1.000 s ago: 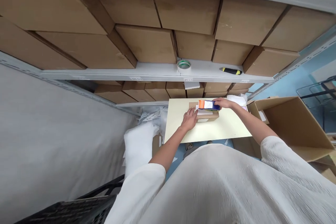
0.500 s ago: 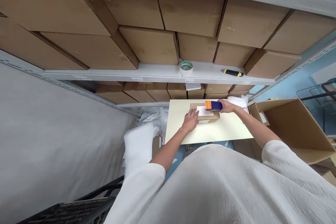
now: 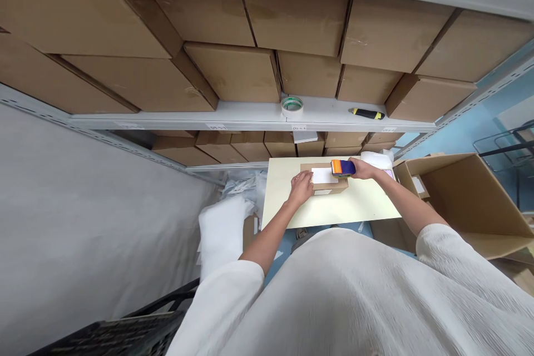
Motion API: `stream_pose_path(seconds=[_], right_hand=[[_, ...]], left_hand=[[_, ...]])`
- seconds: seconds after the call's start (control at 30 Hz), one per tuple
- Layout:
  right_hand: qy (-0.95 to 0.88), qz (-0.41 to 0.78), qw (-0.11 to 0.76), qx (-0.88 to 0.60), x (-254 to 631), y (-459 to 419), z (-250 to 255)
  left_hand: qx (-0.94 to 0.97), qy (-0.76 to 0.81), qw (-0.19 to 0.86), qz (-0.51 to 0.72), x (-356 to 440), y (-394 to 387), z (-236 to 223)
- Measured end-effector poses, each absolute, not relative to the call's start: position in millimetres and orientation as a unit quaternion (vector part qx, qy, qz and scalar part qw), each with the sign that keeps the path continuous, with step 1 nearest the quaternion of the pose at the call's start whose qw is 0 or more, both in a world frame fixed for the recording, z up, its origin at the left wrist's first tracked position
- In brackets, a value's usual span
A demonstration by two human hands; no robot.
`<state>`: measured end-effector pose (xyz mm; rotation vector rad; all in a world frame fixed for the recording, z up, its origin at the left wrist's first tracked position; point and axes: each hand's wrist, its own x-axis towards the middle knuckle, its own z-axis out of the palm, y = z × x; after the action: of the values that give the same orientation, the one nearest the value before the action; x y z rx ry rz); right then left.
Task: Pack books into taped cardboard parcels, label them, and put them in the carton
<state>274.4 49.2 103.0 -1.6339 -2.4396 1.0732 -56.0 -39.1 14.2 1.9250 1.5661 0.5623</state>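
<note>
A small brown cardboard box (image 3: pixel 334 184) with a white label on top lies on a pale yellow table (image 3: pixel 325 208). My left hand (image 3: pixel 301 186) rests on the box's left end, fingers curled against it. My right hand (image 3: pixel 362 168) is wrapped round an orange and blue tape dispenser (image 3: pixel 342 167), which sits on the box's right top edge.
Grey shelves hold rows of brown cartons (image 3: pixel 233 67). A roll of tape (image 3: pixel 291 104) and a black and yellow knife (image 3: pixel 367 114) lie on the shelf edge. An open large carton (image 3: pixel 467 200) stands to the right. White bags (image 3: pixel 221 228) and a black crate (image 3: pixel 125 331) are at left.
My right hand has drawn the tape dispenser rightward across the top of the box, uncovering the white label. My left hand stayed at the box's left end.
</note>
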Motion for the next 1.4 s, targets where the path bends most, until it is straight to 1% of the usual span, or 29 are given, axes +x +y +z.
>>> stream_pose_path(seconds=[0.1,0.2,0.27,0.33,0.5,0.73,1.03,1.4], right_hand=[[-0.782,0.341,0.016,-0.521,272.1,48.3,104.3],[-0.783,0.338,0.018,-0.521,268.4,47.2,106.1],[-0.786,0.336,0.019,-0.518,265.5,46.4,107.3],[-0.790,0.334,0.023,-0.514,262.8,45.7,108.2],[-0.799,0.312,0.019,-0.514,257.6,43.7,107.4],[-0.817,0.270,0.009,-0.509,253.1,41.7,100.6],[-0.811,0.281,0.018,-0.513,258.6,41.4,95.5],[-0.805,0.293,0.027,-0.516,258.8,40.9,93.6]], left_hand=[[0.656,0.587,0.356,0.314,-48.9,-35.3,23.9],[0.535,0.575,0.444,0.430,-33.1,-30.6,39.3],[0.470,0.557,0.484,0.485,-20.3,-28.1,52.4],[0.444,0.537,0.501,0.513,-8.9,-26.8,65.6],[0.427,0.550,0.505,0.511,5.2,-27.3,85.6],[0.402,0.570,0.512,0.501,7.4,-27.2,87.3],[0.406,0.562,0.517,0.502,15.2,-22.9,88.5],[0.418,0.589,0.506,0.473,13.1,-20.1,98.5]])
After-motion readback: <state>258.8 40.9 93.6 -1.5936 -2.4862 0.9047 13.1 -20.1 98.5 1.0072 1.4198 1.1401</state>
